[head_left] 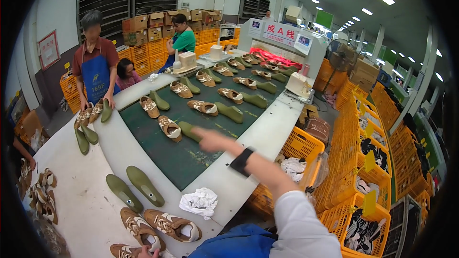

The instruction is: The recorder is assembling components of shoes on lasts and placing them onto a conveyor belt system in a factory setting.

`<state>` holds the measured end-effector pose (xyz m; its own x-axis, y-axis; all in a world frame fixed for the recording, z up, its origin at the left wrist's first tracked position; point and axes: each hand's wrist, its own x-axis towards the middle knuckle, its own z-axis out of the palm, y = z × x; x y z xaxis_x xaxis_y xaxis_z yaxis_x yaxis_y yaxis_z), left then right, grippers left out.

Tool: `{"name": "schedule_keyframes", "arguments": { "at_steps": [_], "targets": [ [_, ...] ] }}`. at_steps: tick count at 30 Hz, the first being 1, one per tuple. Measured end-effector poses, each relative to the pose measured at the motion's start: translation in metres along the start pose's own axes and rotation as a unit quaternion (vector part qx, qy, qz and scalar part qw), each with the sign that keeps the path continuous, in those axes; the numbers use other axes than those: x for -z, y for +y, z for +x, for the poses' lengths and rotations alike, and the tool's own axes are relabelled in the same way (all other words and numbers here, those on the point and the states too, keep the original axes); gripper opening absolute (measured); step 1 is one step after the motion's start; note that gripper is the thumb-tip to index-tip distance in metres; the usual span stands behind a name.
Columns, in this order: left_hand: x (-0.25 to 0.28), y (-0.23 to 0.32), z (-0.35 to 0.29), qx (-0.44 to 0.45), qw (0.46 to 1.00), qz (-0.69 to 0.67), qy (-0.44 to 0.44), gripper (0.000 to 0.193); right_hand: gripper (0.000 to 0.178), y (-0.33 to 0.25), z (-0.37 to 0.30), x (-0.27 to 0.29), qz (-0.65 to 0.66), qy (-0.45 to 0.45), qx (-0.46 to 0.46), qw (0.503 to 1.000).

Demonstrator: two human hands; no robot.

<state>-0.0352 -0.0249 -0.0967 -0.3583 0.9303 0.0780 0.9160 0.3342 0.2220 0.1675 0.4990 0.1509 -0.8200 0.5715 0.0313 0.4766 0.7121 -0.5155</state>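
My right hand [213,141] reaches out over the green conveyor belt [158,150], blurred by motion. Its fingers are at the end of a green shoe last [189,131]; whether they grip it I cannot tell. Beside that last lies a brown and white sneaker [169,128]. At the bottom edge my left hand [148,252], largely cut off, has its fingers closed at the opening of another brown sneaker [123,250]. Just beyond it, a pair of brown sneakers [173,226] rests on the white table [86,196]. Two green lasts [145,186] lie behind that pair.
A crumpled white cloth [199,203] lies near the belt's corner. More sneakers and lasts stand in rows along the belt. Yellow crates [306,145] line the right side. Across the table, a person in a blue apron [98,79] handles shoes and lasts.
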Motion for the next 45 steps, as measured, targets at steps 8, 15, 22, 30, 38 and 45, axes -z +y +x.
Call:
{"name": "schedule_keyframes", "arguments": {
  "at_steps": [8,15,22,30,38,45],
  "targets": [
    [0.019,0.025,0.015,0.102,0.989,-0.092,-0.046,0.048,0.083,0.124,-0.096,0.353,-0.027,0.526,-0.164,0.834],
    [0.053,0.054,0.029,0.183,0.969,-0.165,-0.027,0.048,0.037,0.060,-0.108,0.318,-0.135,0.162,-0.176,0.961],
    [0.049,0.040,0.008,0.195,0.969,-0.153,0.004,0.047,0.066,0.076,-0.154,-0.003,0.095,-0.236,-0.190,0.948],
    [0.047,0.034,0.004,0.177,0.971,-0.162,-0.004,0.047,0.069,-0.018,-0.070,-0.041,0.028,-0.114,0.171,0.978],
    [0.036,0.027,0.028,0.056,0.997,-0.045,-0.034,0.045,0.074,-0.047,0.082,-0.034,-0.099,-0.116,0.245,0.957],
    [-0.007,-0.005,0.000,0.021,1.000,-0.005,0.008,0.041,0.045,-0.045,0.087,0.136,-0.122,0.090,-0.076,0.986]
  ]
}}
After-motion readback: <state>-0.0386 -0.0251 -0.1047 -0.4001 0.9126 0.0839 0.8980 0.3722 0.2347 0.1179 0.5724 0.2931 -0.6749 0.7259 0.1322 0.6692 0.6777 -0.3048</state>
